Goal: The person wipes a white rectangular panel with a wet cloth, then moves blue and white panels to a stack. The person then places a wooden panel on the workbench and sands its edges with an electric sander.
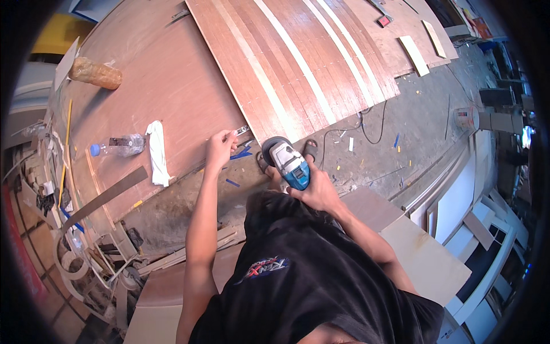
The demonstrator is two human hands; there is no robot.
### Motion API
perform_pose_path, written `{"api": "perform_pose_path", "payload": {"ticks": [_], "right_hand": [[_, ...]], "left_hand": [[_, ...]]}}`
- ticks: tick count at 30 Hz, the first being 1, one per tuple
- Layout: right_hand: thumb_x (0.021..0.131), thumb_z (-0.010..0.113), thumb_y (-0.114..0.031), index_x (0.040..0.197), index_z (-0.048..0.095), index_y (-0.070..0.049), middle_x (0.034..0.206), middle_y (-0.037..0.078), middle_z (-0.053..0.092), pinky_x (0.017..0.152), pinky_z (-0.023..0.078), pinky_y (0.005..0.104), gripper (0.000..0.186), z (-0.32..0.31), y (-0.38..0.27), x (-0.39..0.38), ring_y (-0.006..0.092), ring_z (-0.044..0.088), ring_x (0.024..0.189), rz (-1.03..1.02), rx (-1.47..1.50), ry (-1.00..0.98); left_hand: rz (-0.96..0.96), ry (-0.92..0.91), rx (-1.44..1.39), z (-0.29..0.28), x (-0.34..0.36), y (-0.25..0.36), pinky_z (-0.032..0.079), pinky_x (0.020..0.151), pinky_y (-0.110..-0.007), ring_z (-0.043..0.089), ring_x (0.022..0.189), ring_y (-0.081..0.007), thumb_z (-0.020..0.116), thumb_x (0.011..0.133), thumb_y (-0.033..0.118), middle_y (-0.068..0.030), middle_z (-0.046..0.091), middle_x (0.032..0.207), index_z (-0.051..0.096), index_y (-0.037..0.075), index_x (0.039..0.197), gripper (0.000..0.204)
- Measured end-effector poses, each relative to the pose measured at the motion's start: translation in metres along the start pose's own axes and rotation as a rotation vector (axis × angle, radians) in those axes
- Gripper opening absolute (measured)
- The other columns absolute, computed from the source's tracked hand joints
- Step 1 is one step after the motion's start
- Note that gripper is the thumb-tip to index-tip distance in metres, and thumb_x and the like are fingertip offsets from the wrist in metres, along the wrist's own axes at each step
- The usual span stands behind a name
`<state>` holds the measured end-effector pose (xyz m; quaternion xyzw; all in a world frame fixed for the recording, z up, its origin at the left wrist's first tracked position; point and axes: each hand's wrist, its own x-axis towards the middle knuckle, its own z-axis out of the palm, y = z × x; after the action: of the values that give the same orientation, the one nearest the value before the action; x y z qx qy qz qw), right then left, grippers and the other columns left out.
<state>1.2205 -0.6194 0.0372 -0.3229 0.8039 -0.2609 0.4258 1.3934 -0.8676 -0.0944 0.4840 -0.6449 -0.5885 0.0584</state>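
My right hand (318, 190) is wrapped round the blue-and-grey body of a power sander (284, 158). The sander's round dark head is at the near edge of a striped wood panel (303, 63). Off to the left, my left hand (220, 150) is closed in a pinch beside the panel's near left corner. At its fingertips is a small silvery strip (242, 131), too small to make out in full. Under the striped panel lies a wide reddish-brown board (166, 69).
On the board's left side are a clear plastic bottle (127, 145), a white cloth (157, 153) and a brown wrapped roll (96, 73). A cord (338, 131) runs over the concrete floor. Wood strips (413, 55) lie far right; a bucket (465, 118) stands beyond. Offcuts clutter the left.
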Motion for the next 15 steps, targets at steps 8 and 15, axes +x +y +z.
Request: {"api": "perform_pose_path", "payload": {"ticks": [8, 15], "right_hand": [[0.069, 0.08, -0.027, 0.11, 0.061, 0.011, 0.092, 0.025, 0.071, 0.08, 0.055, 0.0411, 0.059, -0.077, 0.059, 0.026, 0.0335, 0.072, 0.086, 0.167, 0.049, 0.326], [0.069, 0.08, -0.026, 0.114, 0.06, 0.009, 0.095, 0.028, 0.07, 0.084, 0.055, 0.0414, 0.06, -0.045, 0.037, 0.021, 0.037, 0.071, 0.092, 0.003, 0.053, 0.18]], "left_hand": [[0.025, 0.041, -0.094, 0.003, 0.0, -0.007, 0.049, 0.063, -0.024, 0.058, 0.067, -0.0071, 0.059, 0.102, 0.024, -0.0019, 0.065, 0.077, 0.07, -0.002, 0.099, 0.028], [0.029, 0.07, -0.127, 0.008, -0.003, -0.008, 0.049, 0.063, -0.023, 0.058, 0.067, -0.0079, 0.059, 0.102, 0.021, -0.0028, 0.066, 0.078, 0.069, -0.003, 0.1, 0.027]]}}
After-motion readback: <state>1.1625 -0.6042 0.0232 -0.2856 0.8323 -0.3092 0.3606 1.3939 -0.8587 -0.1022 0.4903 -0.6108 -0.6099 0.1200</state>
